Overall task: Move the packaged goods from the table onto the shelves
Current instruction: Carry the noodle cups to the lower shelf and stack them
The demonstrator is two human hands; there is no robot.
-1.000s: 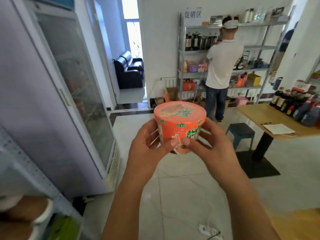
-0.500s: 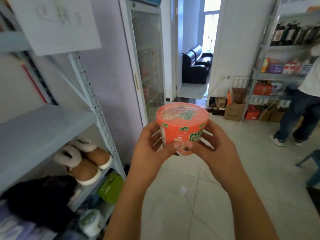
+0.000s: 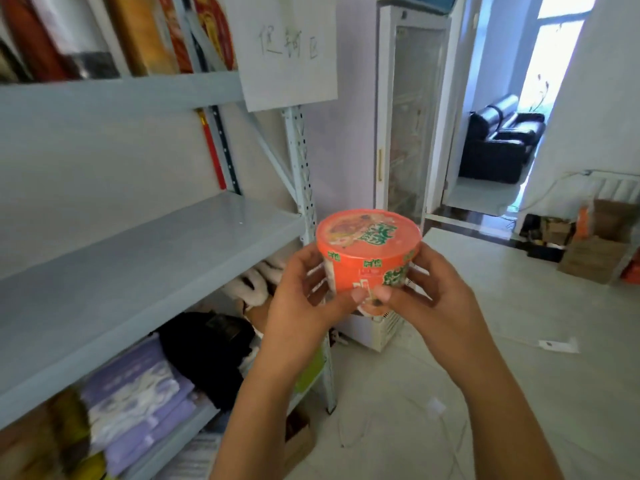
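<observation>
Head view: we now face the grey metal shelving on our left. A second ago we looked across the room at the table and another person, and both are now out of frame.
Noodle cup: the orange instant-noodle cup is in the air in front of us, upright with its lid on top. It is just right of the shelving's front upright and not yet over any board.
Left hand: our left hand curls round the cup's left side with the thumb pressed low on the front wall, the same grip as a second ago.
Right hand: our right hand mirrors it on the right side, its thumb tip almost meeting the left thumb.
Middle shelf: the bare grey board was only partly in view half a second ago and now fills the left half of the view.
Neighbours: a paper sign hangs from the upper board. Fluffy slippers and purple packs sit on the level below. A glass-door fridge stands behind the cup.
Meaning for the task: we judge the carry is nearly done. What remains is to bring the cup left over the board and set it down.
Watch: the front upright stands between cup and board, so we would go round it.
</observation>
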